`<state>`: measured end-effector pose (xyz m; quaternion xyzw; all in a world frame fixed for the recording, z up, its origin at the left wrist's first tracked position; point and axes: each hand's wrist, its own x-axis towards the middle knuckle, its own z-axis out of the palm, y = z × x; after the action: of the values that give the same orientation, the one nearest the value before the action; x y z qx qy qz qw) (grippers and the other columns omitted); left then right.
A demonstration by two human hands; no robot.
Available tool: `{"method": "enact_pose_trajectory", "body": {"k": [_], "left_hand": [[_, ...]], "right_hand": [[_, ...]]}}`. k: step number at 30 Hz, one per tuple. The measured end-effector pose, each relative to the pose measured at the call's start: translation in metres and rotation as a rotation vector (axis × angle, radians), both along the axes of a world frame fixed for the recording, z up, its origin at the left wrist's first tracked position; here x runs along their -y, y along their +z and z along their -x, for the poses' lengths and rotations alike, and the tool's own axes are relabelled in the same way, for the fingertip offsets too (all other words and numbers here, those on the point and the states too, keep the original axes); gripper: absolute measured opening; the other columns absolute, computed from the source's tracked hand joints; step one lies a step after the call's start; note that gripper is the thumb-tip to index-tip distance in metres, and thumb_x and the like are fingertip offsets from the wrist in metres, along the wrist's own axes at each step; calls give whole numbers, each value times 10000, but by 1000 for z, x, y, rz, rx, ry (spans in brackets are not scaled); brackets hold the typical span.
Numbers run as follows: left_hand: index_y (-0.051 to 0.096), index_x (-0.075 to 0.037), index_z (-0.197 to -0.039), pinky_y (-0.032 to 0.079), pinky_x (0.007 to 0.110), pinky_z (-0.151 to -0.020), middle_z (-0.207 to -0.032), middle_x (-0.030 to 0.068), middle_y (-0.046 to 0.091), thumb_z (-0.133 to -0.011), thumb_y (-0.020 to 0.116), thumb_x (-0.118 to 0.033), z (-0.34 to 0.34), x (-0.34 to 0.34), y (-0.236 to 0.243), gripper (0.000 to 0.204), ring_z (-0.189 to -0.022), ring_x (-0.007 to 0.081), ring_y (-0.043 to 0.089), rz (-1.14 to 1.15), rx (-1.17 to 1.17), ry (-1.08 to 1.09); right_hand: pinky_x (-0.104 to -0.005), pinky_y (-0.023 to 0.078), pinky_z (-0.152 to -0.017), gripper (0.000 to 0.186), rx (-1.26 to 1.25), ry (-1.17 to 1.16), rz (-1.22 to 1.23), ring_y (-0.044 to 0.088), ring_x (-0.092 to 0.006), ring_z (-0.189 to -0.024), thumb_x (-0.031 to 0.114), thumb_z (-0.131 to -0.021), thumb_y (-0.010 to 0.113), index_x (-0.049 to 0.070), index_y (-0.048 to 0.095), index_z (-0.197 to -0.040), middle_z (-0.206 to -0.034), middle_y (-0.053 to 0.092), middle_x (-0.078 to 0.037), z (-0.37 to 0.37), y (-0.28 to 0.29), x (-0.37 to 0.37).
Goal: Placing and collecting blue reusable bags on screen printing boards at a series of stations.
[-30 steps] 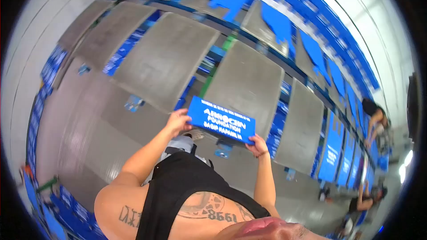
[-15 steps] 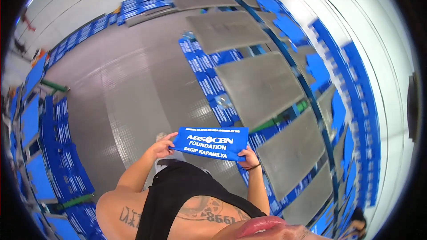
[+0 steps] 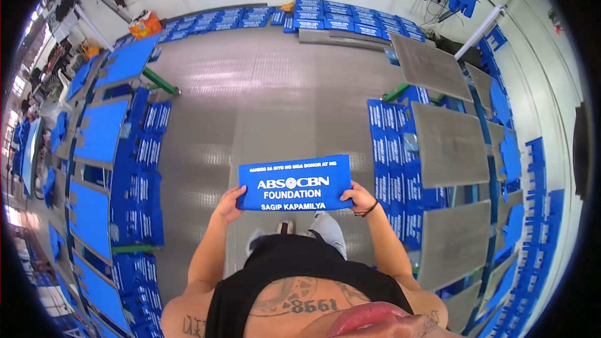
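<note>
My left hand [image 3: 231, 203] grips the left end of a flat blue rectangular piece [image 3: 294, 169] with white printing, thumb on its front face. At the other end, my right hand [image 3: 359, 198], with a dark band at the wrist, is closed on the same piece. The piece is held level across the front of my body, above the grey floor. My legs and shoes [image 3: 285, 226] show just beneath it, partly hidden.
Grey boards [image 3: 446, 144] line the right on racks, with blue printed pieces [image 3: 388, 150] stacked beneath. Blue-covered boards [image 3: 100, 131] line the left, on racks with green legs [image 3: 159, 80]. A grey floor aisle [image 3: 269, 100] runs to more blue stacks [image 3: 338, 19] along the back wall.
I have turned left: the row of grey boards that lay across my front now runs down my right side, and the aisle is ahead. Both hands still hold the blue piece.
</note>
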<state>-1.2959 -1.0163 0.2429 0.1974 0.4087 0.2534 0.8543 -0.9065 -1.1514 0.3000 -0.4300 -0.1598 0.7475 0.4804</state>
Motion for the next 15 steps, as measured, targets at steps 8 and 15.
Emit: {"method": "enact_pose_trajectory", "body": {"k": [8, 15], "left_hand": [[570, 6, -1182, 538, 338, -863, -1082, 86, 659, -918, 628, -99, -54, -165, -43, 291, -969, 185, 650, -84, -153, 107], [605, -11, -1076, 520, 362, -858, -1010, 75, 664, -914, 632, -114, -108, -313, -66, 194, -923, 189, 639, -1, -423, 287]], "right_hand": [[-351, 531, -863, 567, 135, 79, 59, 593, -194, -1032, -60, -781, 558, 40, 447, -1328, -1179, 590, -78, -69, -68, -182], [-331, 567, -671, 435, 432, 396, 85, 629, -162, -855, 51, -832, 634, 65, 489, -1241, -1074, 611, -81, -126, -94, -379]]}}
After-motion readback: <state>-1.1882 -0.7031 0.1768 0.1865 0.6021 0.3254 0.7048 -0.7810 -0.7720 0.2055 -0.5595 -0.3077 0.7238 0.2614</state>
